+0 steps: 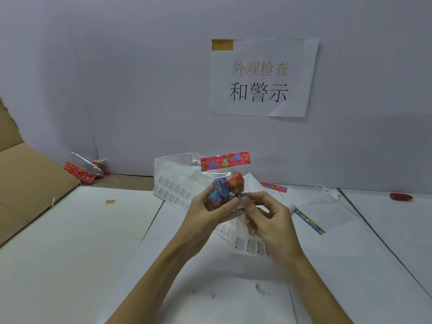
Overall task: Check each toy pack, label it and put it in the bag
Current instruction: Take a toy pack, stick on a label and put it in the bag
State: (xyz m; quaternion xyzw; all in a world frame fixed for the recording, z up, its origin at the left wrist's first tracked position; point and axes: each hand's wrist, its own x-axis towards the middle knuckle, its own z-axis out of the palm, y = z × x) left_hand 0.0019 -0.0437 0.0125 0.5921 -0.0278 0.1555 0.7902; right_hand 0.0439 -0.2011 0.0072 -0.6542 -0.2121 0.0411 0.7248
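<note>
Clear toy pack between both hands

A packing and inspection station in a small factory or warehouse.

A printed paper sign with Chinese characters is taped to the plain white partition behind the worktable, which is covered in white paper. Sheets of small printed warning labels lie on it, a bagged toy pack with a red flowered header sits at the back, and a flattened cardboard carton lies at the left edge.
</note>
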